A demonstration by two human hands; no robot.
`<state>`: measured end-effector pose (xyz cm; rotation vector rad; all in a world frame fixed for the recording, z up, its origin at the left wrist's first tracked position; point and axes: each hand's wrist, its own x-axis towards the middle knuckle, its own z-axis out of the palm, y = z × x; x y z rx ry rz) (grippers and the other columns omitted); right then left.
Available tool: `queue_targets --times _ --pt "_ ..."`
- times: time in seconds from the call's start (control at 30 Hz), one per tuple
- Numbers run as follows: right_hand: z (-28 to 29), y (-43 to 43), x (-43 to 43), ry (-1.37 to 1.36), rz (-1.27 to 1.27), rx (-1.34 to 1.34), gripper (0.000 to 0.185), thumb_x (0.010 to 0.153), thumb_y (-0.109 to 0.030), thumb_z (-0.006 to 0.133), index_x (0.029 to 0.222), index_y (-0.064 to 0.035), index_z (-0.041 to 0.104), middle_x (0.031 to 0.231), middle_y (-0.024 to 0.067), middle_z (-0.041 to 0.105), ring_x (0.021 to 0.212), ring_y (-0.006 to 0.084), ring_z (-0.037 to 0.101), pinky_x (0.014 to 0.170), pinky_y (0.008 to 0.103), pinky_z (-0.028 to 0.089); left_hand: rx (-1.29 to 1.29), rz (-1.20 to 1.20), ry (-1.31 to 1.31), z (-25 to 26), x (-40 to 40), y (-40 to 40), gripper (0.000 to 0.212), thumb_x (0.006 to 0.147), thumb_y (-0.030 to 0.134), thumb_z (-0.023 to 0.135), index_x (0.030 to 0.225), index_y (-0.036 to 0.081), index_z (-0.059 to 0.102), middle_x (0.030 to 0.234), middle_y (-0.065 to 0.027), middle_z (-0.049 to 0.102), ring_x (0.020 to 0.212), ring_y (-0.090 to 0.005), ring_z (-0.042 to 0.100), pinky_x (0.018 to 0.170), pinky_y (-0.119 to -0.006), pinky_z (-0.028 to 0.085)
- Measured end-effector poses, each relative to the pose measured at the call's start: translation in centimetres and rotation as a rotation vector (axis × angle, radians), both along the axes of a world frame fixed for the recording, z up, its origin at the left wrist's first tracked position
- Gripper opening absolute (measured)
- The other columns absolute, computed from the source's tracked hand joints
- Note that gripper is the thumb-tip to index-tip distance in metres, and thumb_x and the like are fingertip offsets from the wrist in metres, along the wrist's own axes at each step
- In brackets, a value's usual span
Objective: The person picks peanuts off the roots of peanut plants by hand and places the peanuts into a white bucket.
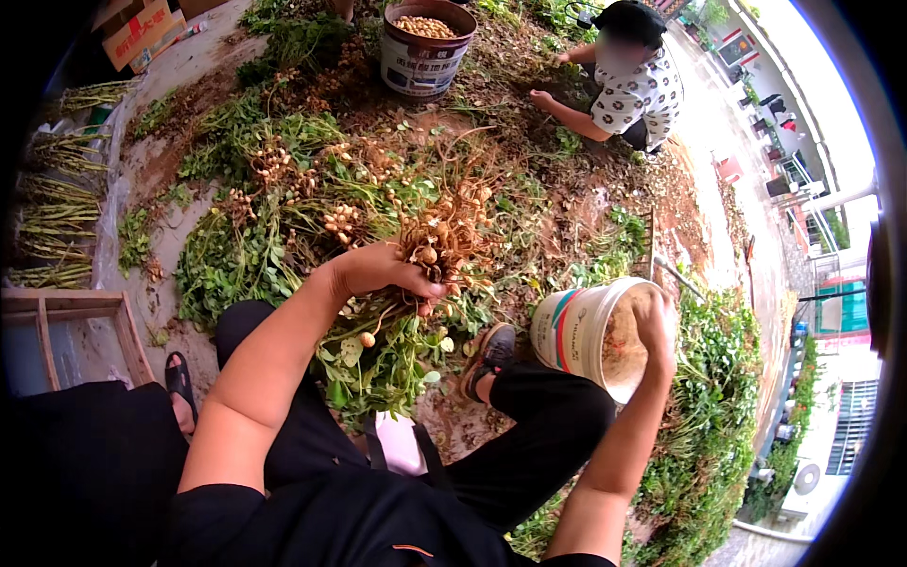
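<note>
My left hand (386, 273) is closed around the stems of an uprooted bunch of peanut plants (450, 237). Brown roots with pods stick out above the fist, and green leaves (375, 365) hang below it toward my lap. My right hand (655, 319) grips the rim of a white plastic bucket (570, 329) beside my knee. The bucket leans with its mouth toward that hand. Soil stains its inner wall, and its bottom is mostly hidden. Between the hands and beyond, more pulled peanut plants (234, 262) lie heaped, with pod clusters (342, 221) showing.
A larger bucket (425, 67) full of peanuts stands at the back. Near it a person (634, 85) crouches with both hands low over the plants. A wooden frame (78, 301) and bundled stalks (60, 198) lie at left. More leafy plants (708, 397) are piled at right.
</note>
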<state>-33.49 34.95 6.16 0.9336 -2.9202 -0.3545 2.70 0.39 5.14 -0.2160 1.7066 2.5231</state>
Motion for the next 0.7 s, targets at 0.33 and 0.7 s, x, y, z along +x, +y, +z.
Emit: queue_targets --times 0.33,0.7 --pt "3.0 -19.9 18.3 -0.908 0.533 -0.942 0.016 0.093 -0.01 0.061 0.107 -0.0013 0.061 0.07 0.0047 0.059 0.063 0.0073 0.051 0.058 0.0233 0.043 -0.083 -0.196 -0.075 -3.0 -2.4 1.2 0.057 0.077 0.011 0.071 0.13 0.005 0.052 0.113 -0.0063 0.066 0.108 -0.0154 0.057 0.1 -0.032 0.041" --pt "1.0 -19.3 16.5 -1.267 0.336 -1.105 0.017 0.091 -0.015 0.065 0.092 -0.0036 0.052 0.074 -0.0033 0.052 0.065 0.0039 0.045 0.057 0.0213 0.038 -0.44 0.13 -0.075 -0.8 -3.1 2.0 0.064 0.08 0.023 0.077 0.134 0.006 0.047 0.12 -0.006 0.062 0.108 -0.0124 0.056 0.098 -0.03 0.043"
